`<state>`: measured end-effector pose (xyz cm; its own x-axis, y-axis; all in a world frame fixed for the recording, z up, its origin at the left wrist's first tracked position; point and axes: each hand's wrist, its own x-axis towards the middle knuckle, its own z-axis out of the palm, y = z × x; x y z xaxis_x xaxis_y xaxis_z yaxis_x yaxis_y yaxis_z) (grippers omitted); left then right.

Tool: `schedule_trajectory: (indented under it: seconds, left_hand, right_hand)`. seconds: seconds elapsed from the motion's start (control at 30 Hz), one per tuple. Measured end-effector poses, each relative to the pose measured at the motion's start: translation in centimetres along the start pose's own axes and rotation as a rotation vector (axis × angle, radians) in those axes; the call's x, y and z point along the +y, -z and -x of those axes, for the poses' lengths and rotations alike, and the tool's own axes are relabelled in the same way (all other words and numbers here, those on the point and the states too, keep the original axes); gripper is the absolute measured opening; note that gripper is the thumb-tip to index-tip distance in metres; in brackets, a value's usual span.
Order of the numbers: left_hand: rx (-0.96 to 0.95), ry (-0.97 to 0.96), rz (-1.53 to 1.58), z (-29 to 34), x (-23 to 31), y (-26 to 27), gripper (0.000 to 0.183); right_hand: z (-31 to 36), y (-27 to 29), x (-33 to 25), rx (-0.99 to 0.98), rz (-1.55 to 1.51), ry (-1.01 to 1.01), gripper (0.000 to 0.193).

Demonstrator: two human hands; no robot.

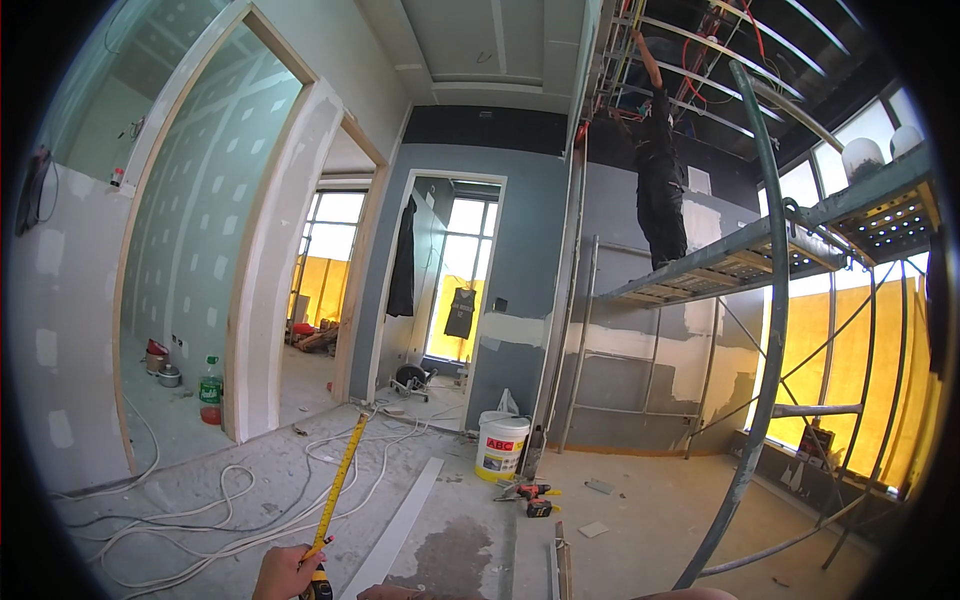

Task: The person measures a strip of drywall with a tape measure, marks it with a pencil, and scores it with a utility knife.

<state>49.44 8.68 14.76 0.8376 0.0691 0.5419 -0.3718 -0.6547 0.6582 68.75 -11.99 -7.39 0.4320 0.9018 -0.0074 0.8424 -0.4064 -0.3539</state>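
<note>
My left hand (284, 574) is closed around a tape measure (319, 586) at the lower edge. Its yellow blade (341, 477) is pulled out and runs up and away over the floor, with its far end near the doorway. A thin stick-like thing with a reddish tip shows beside the fingers, too small to name. Just right of this hand, a long white strip (395, 528) lies on the concrete. I do not see my right hand; skin-toned shapes at the bottom edge are cut off too much to make out.
Loose pale cables (235, 540) coil across the floor at left. A white bucket (501, 444) and a cordless drill (533, 497) are ahead. Scaffolding (776, 300) rises at right; a person (660, 180) stands on its platform, reaching up. Door openings line the left wall.
</note>
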Motion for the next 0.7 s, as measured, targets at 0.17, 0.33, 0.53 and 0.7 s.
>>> schedule_trajectory:
  seconds: [0.17, 0.33, 0.53, 0.7]
  left_hand:
    - [-0.006, 0.007, -0.01, -0.1, 0.12, -0.08, 0.02]
    - [-0.004, -0.002, -0.006, -0.06, 0.11, -0.07, 0.019]
    - [-0.012, -0.009, -0.016, -0.05, 0.38, -0.07, 0.019]
    - [-0.012, 0.0, -0.025, -0.11, 0.19, -0.32, 0.02]
  right_hand:
    - [0.27, 0.39, -0.35, -0.006, -0.013, -0.001, 0.019]
    - [0.27, 0.34, -0.41, -0.005, 0.0, -0.005, 0.019]
    - [0.34, -0.14, 0.02, 0.007, 0.012, -0.015, 0.019]
    - [0.4, 0.2, -0.29, 0.006, 0.024, -0.027, 0.019]
